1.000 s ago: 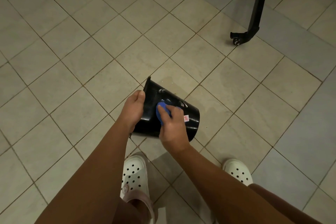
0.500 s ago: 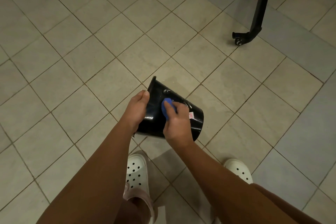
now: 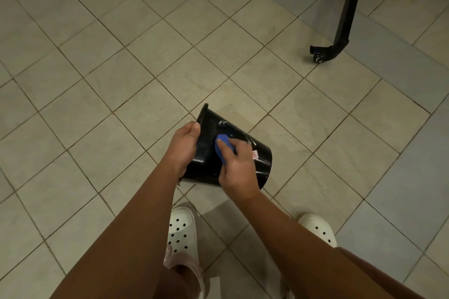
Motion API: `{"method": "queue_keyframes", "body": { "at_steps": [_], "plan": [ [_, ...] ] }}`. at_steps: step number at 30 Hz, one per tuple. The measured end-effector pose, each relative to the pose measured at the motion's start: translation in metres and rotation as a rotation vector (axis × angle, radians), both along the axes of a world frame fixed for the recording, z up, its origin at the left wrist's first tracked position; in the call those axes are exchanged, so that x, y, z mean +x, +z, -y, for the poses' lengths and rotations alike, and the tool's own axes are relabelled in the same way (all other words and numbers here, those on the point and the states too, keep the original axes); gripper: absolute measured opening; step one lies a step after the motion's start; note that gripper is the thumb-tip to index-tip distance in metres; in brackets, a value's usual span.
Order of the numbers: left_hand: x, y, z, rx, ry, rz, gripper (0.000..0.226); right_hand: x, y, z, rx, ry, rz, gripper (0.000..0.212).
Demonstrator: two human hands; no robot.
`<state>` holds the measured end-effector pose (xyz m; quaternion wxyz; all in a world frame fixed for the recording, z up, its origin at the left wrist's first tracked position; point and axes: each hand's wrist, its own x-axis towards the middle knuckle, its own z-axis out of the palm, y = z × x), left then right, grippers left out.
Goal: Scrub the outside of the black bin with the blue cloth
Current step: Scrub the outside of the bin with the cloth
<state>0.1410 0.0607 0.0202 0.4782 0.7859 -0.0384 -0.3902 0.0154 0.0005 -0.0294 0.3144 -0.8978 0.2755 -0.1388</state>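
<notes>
Glossy black plastic bin (image 3: 208, 153) held on its side over the tiled floor (image 3: 102, 85), mouth end at the left hand (image 3: 183, 147), whose grip curls over the rim. The right hand (image 3: 237, 165) grip wraps a small blue cloth (image 3: 222, 144), pressed to the outer wall just beside that rim hold. Bin looks light and rigid. Its sheen suggests wet and slippery, so the rim is the sure hold. Interior faces away; contents unknown.

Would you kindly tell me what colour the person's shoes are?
The shoes are white with round holes, seen best in the head view.
</notes>
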Motion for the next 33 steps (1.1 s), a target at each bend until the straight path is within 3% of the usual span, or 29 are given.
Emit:
{"method": "queue_keyframes", "body": {
  "at_steps": [4,8,10,18,23,30,33],
  "plan": [
    [0.001,0.000,-0.002,0.005,-0.016,-0.045,0.032,0.011,0.008,0.005,-0.053,0.177,0.055,0.050],
    [-0.003,0.001,0.003,-0.032,-0.031,-0.083,0.035,0.015,0.001,0.032,0.007,-0.035,0.035,0.053],
    [-0.002,0.002,0.004,-0.034,-0.022,-0.091,0.037,0.007,-0.002,0.034,0.031,-0.043,0.036,0.051],
    [0.004,0.000,-0.005,-0.037,0.007,-0.202,0.033,0.008,0.005,0.003,-0.029,0.315,0.189,0.034],
    [0.001,-0.004,0.001,-0.042,-0.002,-0.213,0.030,0.020,0.005,0.024,0.029,0.031,0.081,0.040],
    [0.006,-0.009,-0.006,0.006,0.005,-0.164,0.031,0.002,0.008,0.016,0.008,0.509,0.150,0.035],
    [0.003,-0.008,-0.004,-0.021,-0.021,-0.177,0.032,0.007,0.006,0.021,-0.019,0.413,0.164,0.036]
  ]
}}
